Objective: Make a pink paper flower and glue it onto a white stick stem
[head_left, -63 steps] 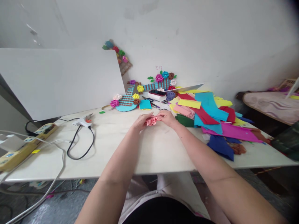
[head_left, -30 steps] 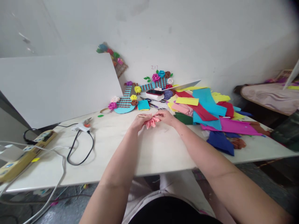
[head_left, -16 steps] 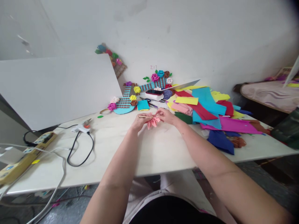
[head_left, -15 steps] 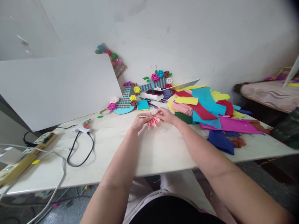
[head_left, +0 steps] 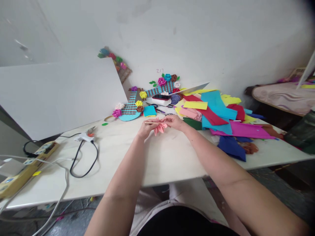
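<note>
- both arms stretched fwd over the tbl (head_left: pixel 172 160), forearms angling in so my hands nearly meet
- L hand (head_left: pixel 147 127): fingers curled inward, pinching the pink paper flower (head_left: pixel 160 128) w/ a thin stick (head_left: pixel 150 123) lying across the fingers
- R hand (head_left: pixel 174 122): fingers bent, tips pinched at the flower's upper R side, can't tell exactly which finger's where
- flower's btwn my hands, petals pointing down toward me
- cyan paper (head_left: pixel 149 110) just beyond, paper pile (head_left: pixel 216 108) off to the R, glue gun (head_left: pixel 84 136) well apart on the L
</note>
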`<state>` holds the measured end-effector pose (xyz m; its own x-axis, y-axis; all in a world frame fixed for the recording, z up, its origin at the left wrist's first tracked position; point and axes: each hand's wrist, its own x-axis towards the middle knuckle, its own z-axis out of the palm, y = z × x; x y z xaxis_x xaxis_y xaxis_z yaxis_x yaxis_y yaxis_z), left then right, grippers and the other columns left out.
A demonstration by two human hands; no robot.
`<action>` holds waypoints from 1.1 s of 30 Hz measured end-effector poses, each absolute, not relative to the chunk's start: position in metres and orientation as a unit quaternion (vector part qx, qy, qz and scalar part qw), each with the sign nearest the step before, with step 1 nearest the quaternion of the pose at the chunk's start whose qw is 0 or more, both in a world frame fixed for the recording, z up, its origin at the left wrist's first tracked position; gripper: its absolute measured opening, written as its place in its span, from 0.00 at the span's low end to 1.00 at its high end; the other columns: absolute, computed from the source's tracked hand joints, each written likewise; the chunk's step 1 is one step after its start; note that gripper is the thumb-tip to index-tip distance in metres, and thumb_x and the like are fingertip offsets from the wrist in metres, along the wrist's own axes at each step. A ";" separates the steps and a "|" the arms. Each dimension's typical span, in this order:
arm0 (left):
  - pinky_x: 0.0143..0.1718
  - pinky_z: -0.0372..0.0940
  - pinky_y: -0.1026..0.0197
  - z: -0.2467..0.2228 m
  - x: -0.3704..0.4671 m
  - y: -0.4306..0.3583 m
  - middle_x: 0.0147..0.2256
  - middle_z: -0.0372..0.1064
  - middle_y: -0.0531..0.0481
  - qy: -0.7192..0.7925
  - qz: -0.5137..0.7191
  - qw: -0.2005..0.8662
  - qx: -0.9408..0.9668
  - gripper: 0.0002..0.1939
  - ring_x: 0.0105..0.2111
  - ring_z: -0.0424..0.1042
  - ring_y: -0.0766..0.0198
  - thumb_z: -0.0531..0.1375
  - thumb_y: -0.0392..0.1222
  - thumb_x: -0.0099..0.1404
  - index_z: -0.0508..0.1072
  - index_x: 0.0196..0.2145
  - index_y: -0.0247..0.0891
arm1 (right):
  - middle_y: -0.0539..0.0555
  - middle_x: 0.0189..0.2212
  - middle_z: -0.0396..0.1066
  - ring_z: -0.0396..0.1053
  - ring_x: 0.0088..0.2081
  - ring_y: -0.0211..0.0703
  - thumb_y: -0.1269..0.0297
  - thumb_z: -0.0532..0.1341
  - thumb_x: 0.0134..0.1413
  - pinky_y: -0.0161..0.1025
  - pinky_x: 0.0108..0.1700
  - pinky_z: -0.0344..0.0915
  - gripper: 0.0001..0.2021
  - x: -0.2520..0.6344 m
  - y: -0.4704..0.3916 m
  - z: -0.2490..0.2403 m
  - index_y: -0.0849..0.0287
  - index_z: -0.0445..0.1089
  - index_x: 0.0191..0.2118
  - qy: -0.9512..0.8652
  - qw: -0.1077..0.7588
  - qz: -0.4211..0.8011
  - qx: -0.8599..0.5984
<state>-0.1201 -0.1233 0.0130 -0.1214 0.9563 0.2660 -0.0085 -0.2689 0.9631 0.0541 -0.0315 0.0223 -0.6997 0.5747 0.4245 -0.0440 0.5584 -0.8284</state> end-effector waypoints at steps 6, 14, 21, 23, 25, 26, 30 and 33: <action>0.33 0.66 0.63 0.013 -0.121 -0.123 0.34 0.76 0.44 0.452 0.610 0.433 0.486 0.22 0.31 0.74 0.63 0.71 0.45 0.44 0.78 0.37 0.33 | 0.51 0.21 0.71 0.58 0.18 0.31 0.63 0.59 0.46 0.31 0.22 0.56 0.12 0.054 -0.035 0.025 0.63 0.77 0.35 -0.820 0.356 0.419 -0.160; 0.28 0.64 0.65 0.017 -0.118 -0.128 0.32 0.76 0.44 0.462 0.605 0.437 0.479 0.18 0.28 0.73 0.64 0.70 0.41 0.46 0.78 0.36 0.32 | 0.54 0.32 0.79 0.72 0.30 0.38 0.70 0.60 0.47 0.34 0.33 0.68 0.11 0.051 -0.029 0.018 0.58 0.80 0.34 -0.833 0.352 0.392 -0.169; 0.22 0.61 0.65 0.019 -0.117 -0.128 0.28 0.75 0.46 0.455 0.595 0.452 0.484 0.18 0.23 0.70 0.66 0.70 0.43 0.47 0.77 0.36 0.31 | 0.53 0.33 0.79 0.75 0.34 0.41 0.72 0.60 0.48 0.36 0.37 0.70 0.10 0.049 -0.026 0.015 0.56 0.80 0.33 -0.842 0.366 0.357 -0.172; 0.22 0.60 0.66 0.019 -0.116 -0.128 0.28 0.74 0.46 0.449 0.592 0.459 0.488 0.17 0.22 0.70 0.67 0.70 0.44 0.48 0.77 0.34 0.31 | 0.53 0.32 0.79 0.74 0.34 0.41 0.73 0.60 0.47 0.35 0.36 0.69 0.11 0.049 -0.026 0.015 0.57 0.80 0.33 -0.845 0.368 0.348 -0.171; 0.21 0.59 0.66 0.021 -0.115 -0.130 0.26 0.74 0.46 0.449 0.581 0.462 0.498 0.16 0.21 0.69 0.67 0.69 0.46 0.49 0.77 0.32 0.31 | 0.52 0.30 0.79 0.74 0.32 0.41 0.74 0.59 0.46 0.35 0.35 0.68 0.12 0.049 -0.024 0.014 0.57 0.80 0.33 -0.848 0.371 0.335 -0.175; 0.21 0.59 0.66 0.022 -0.115 -0.130 0.25 0.74 0.46 0.452 0.572 0.462 0.505 0.15 0.20 0.68 0.68 0.68 0.47 0.51 0.77 0.31 0.31 | 0.52 0.29 0.78 0.73 0.31 0.40 0.76 0.59 0.45 0.35 0.35 0.67 0.13 0.049 -0.023 0.014 0.57 0.80 0.33 -0.850 0.373 0.328 -0.177; 0.22 0.59 0.66 0.025 -0.114 -0.133 0.24 0.73 0.46 0.463 0.554 0.460 0.517 0.15 0.20 0.67 0.68 0.66 0.49 0.53 0.78 0.29 0.32 | 0.51 0.28 0.78 0.72 0.31 0.40 0.77 0.57 0.44 0.35 0.36 0.66 0.14 0.048 -0.019 0.012 0.57 0.79 0.32 -0.858 0.378 0.300 -0.173; 0.23 0.60 0.66 0.022 -0.115 -0.131 0.22 0.72 0.48 0.468 0.559 0.461 0.506 0.16 0.21 0.68 0.68 0.66 0.51 0.53 0.77 0.26 0.32 | 0.51 0.27 0.77 0.71 0.30 0.39 0.75 0.57 0.46 0.34 0.35 0.64 0.12 0.049 -0.020 0.014 0.58 0.79 0.31 -0.869 0.373 0.276 -0.169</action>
